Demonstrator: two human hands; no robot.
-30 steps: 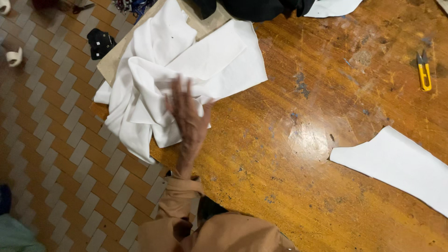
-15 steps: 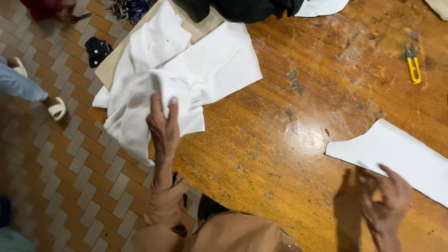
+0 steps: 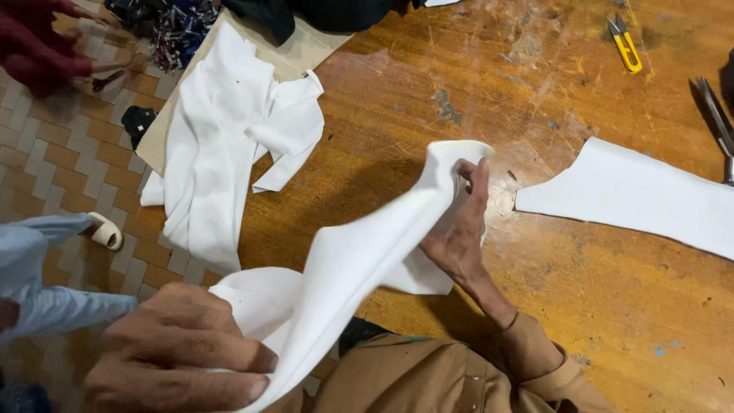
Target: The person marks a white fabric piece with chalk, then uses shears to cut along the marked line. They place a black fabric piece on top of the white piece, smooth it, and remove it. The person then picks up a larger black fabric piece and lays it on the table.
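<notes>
Stretching between both hands, a white fabric piece (image 3: 359, 260) hangs lifted above the wooden bench (image 3: 428, 99). The left hand (image 3: 180, 356), low and close to the camera, has its fingers curled shut on one end of the piece. The right hand (image 3: 459, 229) pinches the other end, fingers pressed into a fold. Beyond the left hand lies a heap of white cloth (image 3: 222, 145) over a tan board (image 3: 306, 50). Right of the right hand rests another white cut piece (image 3: 642, 195), flat on the bench. Farther off, yellow snips (image 3: 625, 44) and scissors (image 3: 715, 115).
</notes>
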